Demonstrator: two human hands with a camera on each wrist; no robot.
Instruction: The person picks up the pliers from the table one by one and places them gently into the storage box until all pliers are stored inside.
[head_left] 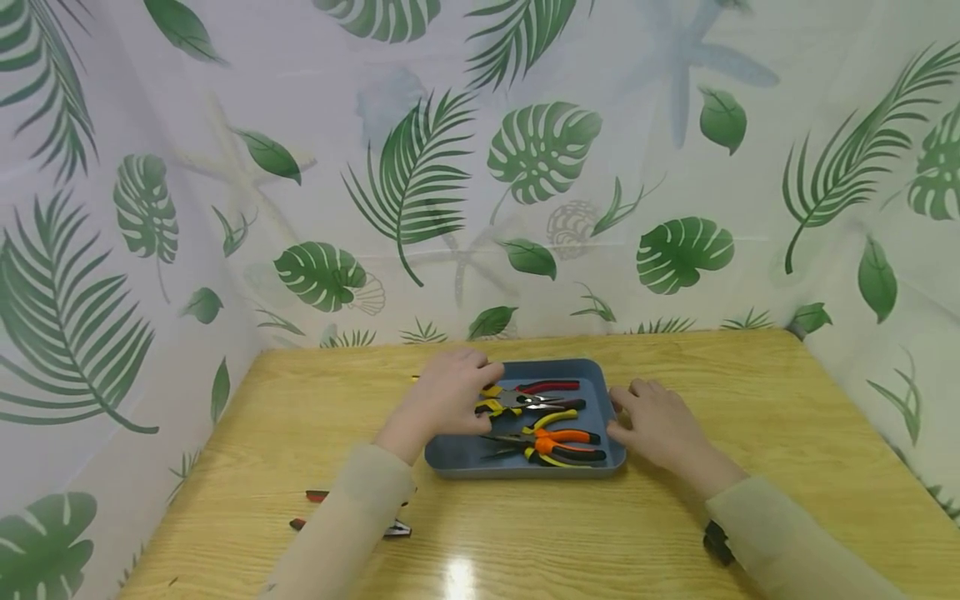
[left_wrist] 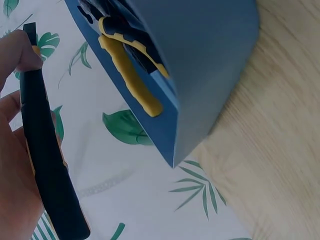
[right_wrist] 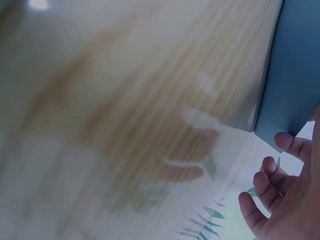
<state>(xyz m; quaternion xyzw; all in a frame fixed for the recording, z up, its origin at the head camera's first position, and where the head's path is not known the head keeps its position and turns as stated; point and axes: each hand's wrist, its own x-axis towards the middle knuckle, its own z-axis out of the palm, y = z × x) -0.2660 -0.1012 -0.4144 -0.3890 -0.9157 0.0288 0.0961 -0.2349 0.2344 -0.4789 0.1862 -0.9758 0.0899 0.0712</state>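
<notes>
My left hand (head_left: pixel 450 396) is over the left part of a blue-grey tray (head_left: pixel 459 461), thumb and fingers gripping pliers whose dark, yellow-edged handle (left_wrist: pixel 52 155) shows in the left wrist view. The palm hides part of that tool. Inside the tray lie several pliers: orange-and-black ones (head_left: pixel 558 438), a red-handled pair (head_left: pixel 555 386) toward the back, and yellow-handled ones (head_left: pixel 558 418). Beside the tray's right wall is my right hand (head_left: pixel 660 425), its fingers loosely bent and holding nothing. Its thumb is right at the tray wall (right_wrist: pixel 292 75) in the right wrist view.
Red-handled pliers (head_left: pixel 397 529) lie on the wooden table (head_left: pixel 525 542) at the front left, partly behind my left sleeve. A small black object (head_left: pixel 717 542) shows beside my right sleeve. Leaf-printed cloth (head_left: pixel 450 192) hangs behind the table and along both sides.
</notes>
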